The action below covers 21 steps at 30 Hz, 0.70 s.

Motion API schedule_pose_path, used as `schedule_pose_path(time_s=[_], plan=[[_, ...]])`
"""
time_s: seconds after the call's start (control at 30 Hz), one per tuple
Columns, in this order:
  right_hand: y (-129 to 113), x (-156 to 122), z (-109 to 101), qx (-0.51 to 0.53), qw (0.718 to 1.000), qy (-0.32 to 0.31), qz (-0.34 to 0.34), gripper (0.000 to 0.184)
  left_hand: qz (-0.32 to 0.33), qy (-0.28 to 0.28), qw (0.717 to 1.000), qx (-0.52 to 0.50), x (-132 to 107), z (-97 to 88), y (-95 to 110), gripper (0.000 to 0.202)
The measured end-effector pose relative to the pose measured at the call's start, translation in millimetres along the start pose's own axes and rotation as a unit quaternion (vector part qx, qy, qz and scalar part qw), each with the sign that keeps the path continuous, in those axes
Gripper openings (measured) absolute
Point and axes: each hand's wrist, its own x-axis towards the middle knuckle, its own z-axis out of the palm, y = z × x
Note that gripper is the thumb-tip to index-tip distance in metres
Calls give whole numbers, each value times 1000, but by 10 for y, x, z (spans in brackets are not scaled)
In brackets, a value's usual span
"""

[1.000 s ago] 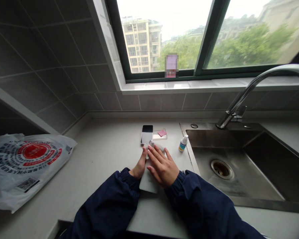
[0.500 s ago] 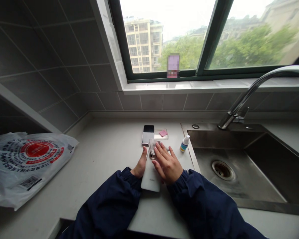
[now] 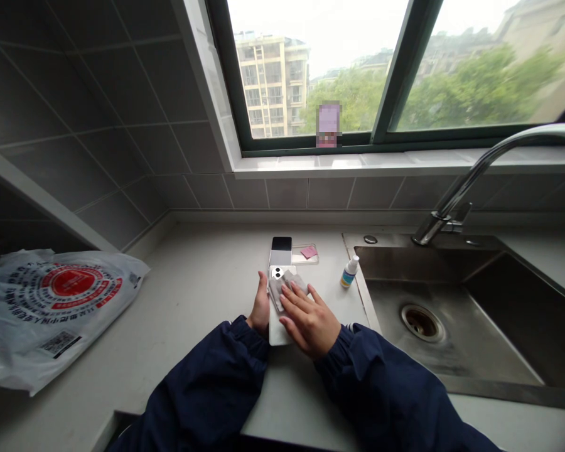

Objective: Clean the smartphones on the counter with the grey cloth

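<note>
A white smartphone [image 3: 277,334] lies back side up in my left hand [image 3: 260,307], whose thumb runs along its left edge; the other fingers are hidden beneath it. Its round camera lenses show at the far end. Flat fingers of my right hand [image 3: 314,319] press a crumpled grey cloth [image 3: 295,281] against the phone's back. Just beyond, a second phone [image 3: 281,251] with a dark and light surface rests on the counter. Beside that sits a clear phone case [image 3: 301,258] with a small pink piece [image 3: 309,252] on it. A small spray bottle [image 3: 349,272] stands upright to the right.
At the right is a steel sink [image 3: 452,301] with a drain and a curved chrome faucet [image 3: 456,188]. A white plastic bag [image 3: 70,295] with red print lies on the counter [image 3: 193,289] at the left. Behind runs a tiled wall under a window.
My right hand and the cloth have slid slightly left and nearer along the phone's back, uncovering the camera lenses. The phone has changed its tilt, and its near end sits higher in view.
</note>
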Motion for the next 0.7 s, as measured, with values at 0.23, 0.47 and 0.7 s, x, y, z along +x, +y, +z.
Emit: schedule_pose_path(time_s=[0.23,0.47,0.7], plan=[[-84,6,-31,28,999,-5,-27,37,31,49,998,-1,-27,-12,13,89],[-164,1,-47,62,995,4,-80,33,58,81,994,33,-9,-107,117,94],[-190,20,-93,77,990,60,-98,24,74,128,989,27,53,-224,167,93]])
